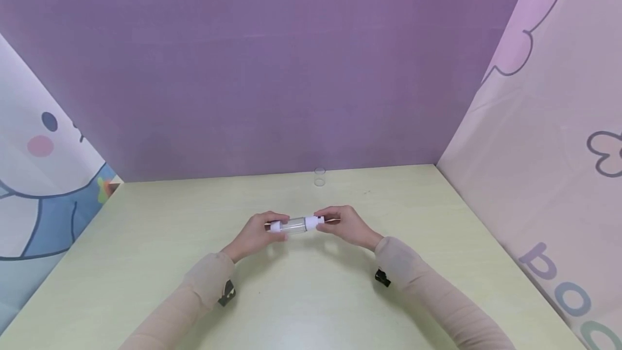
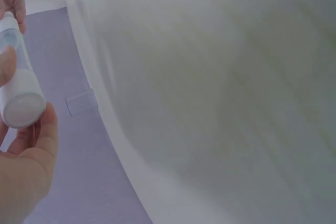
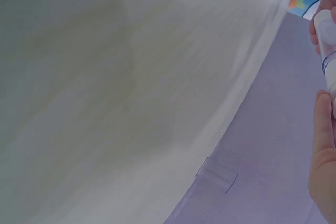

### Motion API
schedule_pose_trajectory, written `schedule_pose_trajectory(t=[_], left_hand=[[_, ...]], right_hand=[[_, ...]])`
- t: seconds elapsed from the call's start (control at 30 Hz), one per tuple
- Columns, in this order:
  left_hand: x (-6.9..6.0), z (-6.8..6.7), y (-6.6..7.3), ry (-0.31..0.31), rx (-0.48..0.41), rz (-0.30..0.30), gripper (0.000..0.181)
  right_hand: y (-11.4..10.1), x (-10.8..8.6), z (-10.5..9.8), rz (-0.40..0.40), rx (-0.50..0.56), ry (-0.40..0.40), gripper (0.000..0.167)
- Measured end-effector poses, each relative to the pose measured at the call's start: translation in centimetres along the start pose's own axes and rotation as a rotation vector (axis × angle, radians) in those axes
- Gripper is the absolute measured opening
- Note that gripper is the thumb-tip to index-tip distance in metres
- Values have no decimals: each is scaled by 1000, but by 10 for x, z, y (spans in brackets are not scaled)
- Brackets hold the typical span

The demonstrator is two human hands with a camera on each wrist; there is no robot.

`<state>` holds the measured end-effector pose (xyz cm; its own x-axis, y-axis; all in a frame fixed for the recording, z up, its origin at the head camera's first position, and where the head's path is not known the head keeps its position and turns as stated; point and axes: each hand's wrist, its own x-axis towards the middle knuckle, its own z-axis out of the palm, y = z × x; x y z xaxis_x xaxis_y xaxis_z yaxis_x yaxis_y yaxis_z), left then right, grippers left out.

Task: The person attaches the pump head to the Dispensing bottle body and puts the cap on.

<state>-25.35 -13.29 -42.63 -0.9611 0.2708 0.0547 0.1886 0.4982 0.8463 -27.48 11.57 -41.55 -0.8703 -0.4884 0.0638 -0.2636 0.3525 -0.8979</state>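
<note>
A small clear bottle (image 1: pixel 293 225) with a white base and a white top is held sideways above the table, level with my body. My left hand (image 1: pixel 256 234) grips its white base end, thumb on the near side and fingers on the far side. At the other end, my right hand (image 1: pixel 351 226) pinches the white top between thumb and fingers. The left wrist view shows the round white bottom of the bottle (image 2: pixel 23 109) close to the thumb. Behind the hands, a clear open-looking cylinder, like a cap (image 1: pixel 319 178), stands on the table.
The pale wood-look table (image 1: pixel 160 220) meets a purple back panel (image 1: pixel 272 80). Printed side panels stand left (image 1: pixel 44 209) and right (image 1: pixel 525 177). Dark wrist-camera parts (image 1: pixel 383 277) hang under both sleeves.
</note>
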Motion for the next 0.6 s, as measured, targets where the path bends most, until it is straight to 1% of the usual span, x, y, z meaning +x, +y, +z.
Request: schedule_pose_trajectory(t=[0.17, 0.6], left_hand=[[0, -1, 1, 3, 4, -4, 39], [4, 3, -2, 1, 4, -6, 39]], right_hand=[[0, 0, 0, 6, -1, 5, 31], [1, -2, -3, -17, -42, 9, 29]])
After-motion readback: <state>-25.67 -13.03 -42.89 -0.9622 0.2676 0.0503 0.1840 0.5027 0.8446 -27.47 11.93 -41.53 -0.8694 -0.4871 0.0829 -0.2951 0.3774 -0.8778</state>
